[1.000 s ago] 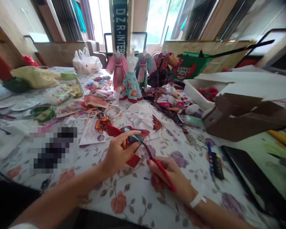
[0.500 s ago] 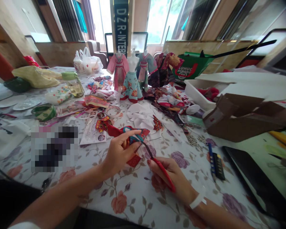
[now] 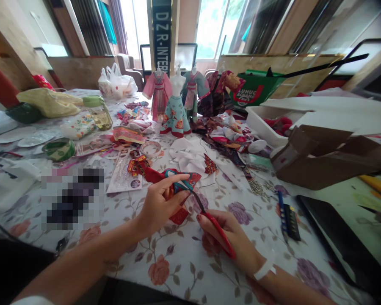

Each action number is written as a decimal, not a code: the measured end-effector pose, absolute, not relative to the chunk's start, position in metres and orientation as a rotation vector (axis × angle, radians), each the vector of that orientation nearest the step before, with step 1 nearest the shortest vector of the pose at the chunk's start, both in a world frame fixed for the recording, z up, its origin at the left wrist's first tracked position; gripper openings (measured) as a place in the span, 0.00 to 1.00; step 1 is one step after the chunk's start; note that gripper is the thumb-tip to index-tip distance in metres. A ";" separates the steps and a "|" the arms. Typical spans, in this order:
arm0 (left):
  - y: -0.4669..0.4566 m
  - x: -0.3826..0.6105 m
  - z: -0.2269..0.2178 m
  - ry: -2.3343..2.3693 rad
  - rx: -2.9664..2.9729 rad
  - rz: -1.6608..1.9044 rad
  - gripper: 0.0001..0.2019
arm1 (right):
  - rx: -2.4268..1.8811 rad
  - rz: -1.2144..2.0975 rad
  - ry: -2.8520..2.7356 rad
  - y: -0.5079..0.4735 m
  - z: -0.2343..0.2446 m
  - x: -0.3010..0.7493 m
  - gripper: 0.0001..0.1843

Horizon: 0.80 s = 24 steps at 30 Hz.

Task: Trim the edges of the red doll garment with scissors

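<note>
Left hand (image 3: 160, 203) pinching a red-and-teal patterned fabric scrap (image 3: 180, 180) between thumb and fingers; right hand (image 3: 227, 237) wrapped around red-handled metal scissors (image 3: 219, 233), dark blades reaching the scrap's lower edge, over a floral tablecloth (image 3: 184, 254).

**Head camera, worn by the person, facing forward and down across the tabletop**

Looking from just behind the near table edge, it is taking in the left hand (image 3: 161, 203) and right hand (image 3: 225, 235) close up, the floral tablecloth (image 3: 174, 271) spreading ahead, miniature dresses (image 3: 174, 114) mid-far, and windows (image 3: 212, 29) along the far top.
</note>
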<state>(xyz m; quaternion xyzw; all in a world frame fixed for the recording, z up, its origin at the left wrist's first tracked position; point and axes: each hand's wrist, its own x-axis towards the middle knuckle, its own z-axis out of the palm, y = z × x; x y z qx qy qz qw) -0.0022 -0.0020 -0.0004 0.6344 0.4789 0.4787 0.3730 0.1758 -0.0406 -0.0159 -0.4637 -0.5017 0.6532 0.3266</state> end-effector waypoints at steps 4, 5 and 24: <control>-0.003 -0.002 -0.001 1.230 1.638 1.218 0.17 | -1.213 1.712 -1.327 -0.041 -0.015 0.176 0.24; -0.003 -0.002 -0.001 1.231 1.635 1.214 0.17 | -1.217 1.707 -1.337 -0.040 -0.015 0.176 0.24; -0.003 -0.003 -0.001 1.217 1.601 1.214 0.16 | -1.234 1.681 -1.379 -0.040 -0.014 0.176 0.25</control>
